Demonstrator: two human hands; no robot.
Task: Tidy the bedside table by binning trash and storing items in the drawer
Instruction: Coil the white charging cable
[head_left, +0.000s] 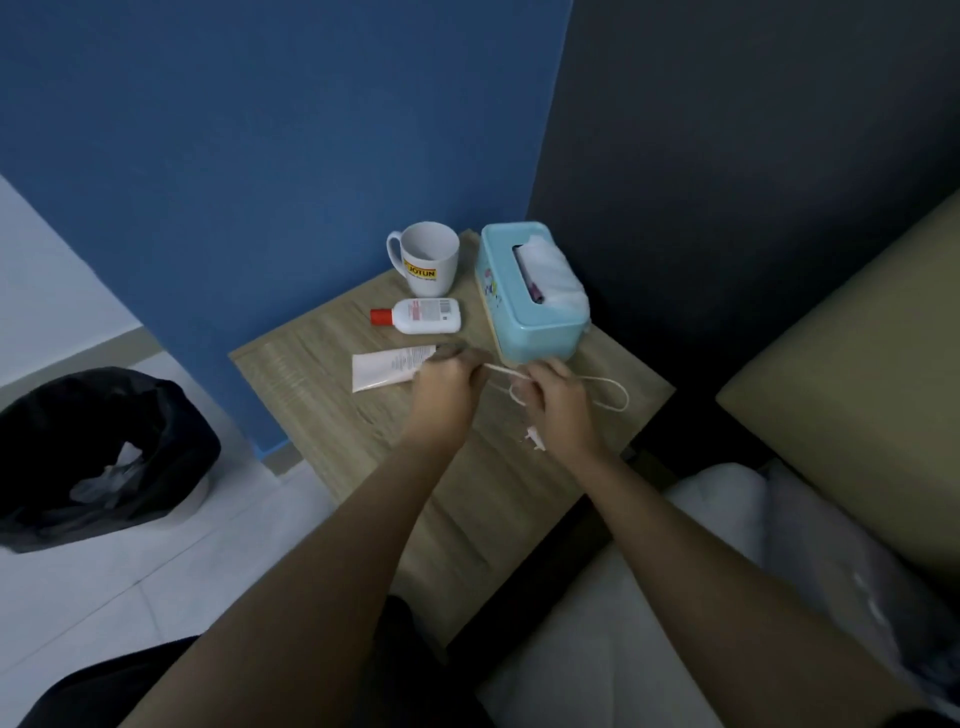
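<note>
Both my hands are over the wooden bedside table (322, 405). My left hand (441, 384) and my right hand (556, 400) each pinch a white cable (608, 387) stretched between them; a loop of it lies on the table to the right. The cable's plug end (535, 439) hangs below my right hand. A white tube (384, 366) lies just left of my left hand. Behind it lie a white bottle with a red cap (423, 315), a white mug (426, 257) and a light blue tissue box (530, 293).
A bin lined with a black bag (98, 447) stands on the pale floor to the left of the table. A blue wall runs behind the table. A bed with white bedding (727, 545) and a beige headboard (857, 364) lies to the right.
</note>
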